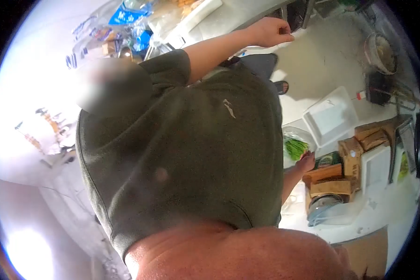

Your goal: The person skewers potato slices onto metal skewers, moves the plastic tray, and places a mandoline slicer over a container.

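Note:
A bunch of long, thin green vegetables (296, 148) lies in a clear plastic bag (290, 132) at the right of the view. My right hand (306, 161) is closed at the near end of the bunch, its fingers on the stems. My left hand (270, 32) is held out at the top over the floor, loosely curled with the thumb apart. I can make out nothing in it. My dark green T-shirt (182, 149) fills the middle and hides much of the area before me.
A white foam box (331, 116) stands just beyond the bag. Cardboard boxes (351, 158) and another white box (376, 170) crowd the right side. A basket (381, 52) stands at the upper right. Plastic packages (130, 14) lie at the upper left. A sandalled foot (282, 87) shows on the floor.

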A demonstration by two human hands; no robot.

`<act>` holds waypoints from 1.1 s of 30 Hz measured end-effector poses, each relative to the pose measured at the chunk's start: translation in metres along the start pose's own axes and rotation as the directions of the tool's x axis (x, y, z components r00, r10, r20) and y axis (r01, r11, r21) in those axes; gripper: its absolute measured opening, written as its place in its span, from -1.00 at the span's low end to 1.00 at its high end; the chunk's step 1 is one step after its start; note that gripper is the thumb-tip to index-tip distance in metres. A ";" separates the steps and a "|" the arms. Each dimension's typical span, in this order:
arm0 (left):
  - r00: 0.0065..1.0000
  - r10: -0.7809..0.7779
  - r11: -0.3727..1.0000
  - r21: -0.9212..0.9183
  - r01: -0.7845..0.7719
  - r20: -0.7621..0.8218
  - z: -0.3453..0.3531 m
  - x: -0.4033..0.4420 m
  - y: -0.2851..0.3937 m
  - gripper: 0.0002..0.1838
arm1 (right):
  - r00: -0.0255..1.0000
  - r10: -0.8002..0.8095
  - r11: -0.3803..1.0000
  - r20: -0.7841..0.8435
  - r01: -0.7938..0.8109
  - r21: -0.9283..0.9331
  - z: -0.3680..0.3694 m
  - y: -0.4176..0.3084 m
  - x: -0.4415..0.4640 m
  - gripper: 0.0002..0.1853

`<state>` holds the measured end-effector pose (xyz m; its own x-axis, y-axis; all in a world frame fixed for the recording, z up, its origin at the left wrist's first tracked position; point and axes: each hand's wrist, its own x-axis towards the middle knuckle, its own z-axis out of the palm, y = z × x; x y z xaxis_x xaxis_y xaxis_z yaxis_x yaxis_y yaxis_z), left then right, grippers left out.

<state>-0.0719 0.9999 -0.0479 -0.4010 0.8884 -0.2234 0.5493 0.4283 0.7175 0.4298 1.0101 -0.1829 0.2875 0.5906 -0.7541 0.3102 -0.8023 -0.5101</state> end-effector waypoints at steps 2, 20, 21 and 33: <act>0.999 0.000 0.996 0.085 -0.004 0.051 0.001 0.022 -0.007 -0.62 | 0.986 0.135 0.980 0.102 -0.117 -0.162 -0.006 0.081 0.029 -0.55; 0.976 0.215 0.976 -0.036 -0.213 0.045 0.015 0.350 0.062 -0.66 | 0.985 0.157 0.963 -0.066 -0.138 0.232 0.066 -0.148 0.029 -0.67; 0.967 0.256 0.966 -0.044 -0.255 0.021 0.018 0.359 0.062 -0.66 | 0.987 0.163 0.955 -0.012 -0.155 0.251 0.073 -0.150 0.037 -0.69; 0.999 0.032 0.994 -0.103 -0.035 -0.029 -0.011 0.364 0.066 -0.65 | 0.947 0.156 0.914 0.280 -0.246 0.323 0.087 -0.177 0.125 -0.67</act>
<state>-0.1903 1.3496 -0.0746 -0.4042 0.8966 -0.1807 0.4848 0.3776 0.7889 0.3317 1.2186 -0.2229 0.0674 0.4096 -0.9098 -0.0799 -0.9067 -0.4141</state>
